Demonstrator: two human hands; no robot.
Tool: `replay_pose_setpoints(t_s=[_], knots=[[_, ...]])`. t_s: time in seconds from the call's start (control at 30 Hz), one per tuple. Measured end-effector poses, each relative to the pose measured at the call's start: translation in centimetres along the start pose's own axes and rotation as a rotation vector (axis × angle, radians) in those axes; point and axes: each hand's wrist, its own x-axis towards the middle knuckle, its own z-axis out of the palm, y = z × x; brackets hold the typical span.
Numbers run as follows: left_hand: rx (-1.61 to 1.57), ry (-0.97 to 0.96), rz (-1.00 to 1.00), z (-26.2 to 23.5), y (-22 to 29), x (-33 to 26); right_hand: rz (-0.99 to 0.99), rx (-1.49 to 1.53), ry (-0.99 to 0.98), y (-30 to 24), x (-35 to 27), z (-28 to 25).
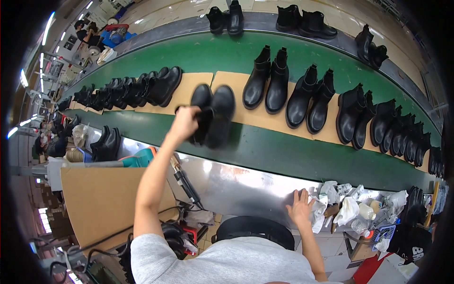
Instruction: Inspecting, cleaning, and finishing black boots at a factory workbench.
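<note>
Black leather ankle boots with rounded toes, a pair [220,113], lie at or above the near edge of the tan cardboard sheets [228,79] on the long green conveyor belt [265,142], toes toward its far edge. My left hand [186,122] is clasped on the pair's left side, near the shafts; my right hand [300,209] rests spread, fingers apart, on the shiny metal bench [236,184] close to its far edge, beside crumpled white wrappings [347,208].

Possible faults: with my hold on one side only, the right-hand boot could swing or slip free. Swung rightward, the toes could strike the upright pair of black boots with pull loops [257,83] and scuff or topple it. A boot set across the gap between two sheets could sit unevenly. My left forearm, crossing near the black-and-metal hand tool [187,187], could catch its cable.

Obscured details: blur softens the held pair, and I cannot tell whether its soles touch the belt. My left fingertips are hidden, so their exact purchase is uncertain. Toward both ends of the belt, the boots crowd together, small and bent by the lens.
</note>
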Motion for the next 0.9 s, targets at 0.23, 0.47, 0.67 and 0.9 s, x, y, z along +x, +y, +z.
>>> replay_pose_setpoints(t_s=[0.23,0.47,0.67,0.9], knots=[[0.321,0.012,-0.544,2.8,-12.6,13.8,0.059,-0.046,-0.138,-0.1,0.3,1.1],[-0.206,-0.071,-0.111,6.7,9.6,26.3,0.081,0.046,-0.138,-0.5,0.2,-0.1],[0.049,-0.137,-0.395,13.9,12.4,28.9,0.097,0.144,-0.172,-1.0,-0.3,0.1],[-0.114,0.218,0.281,9.9,7.3,20.1,0.064,0.241,-0.050,-0.6,-0.3,0.9]])
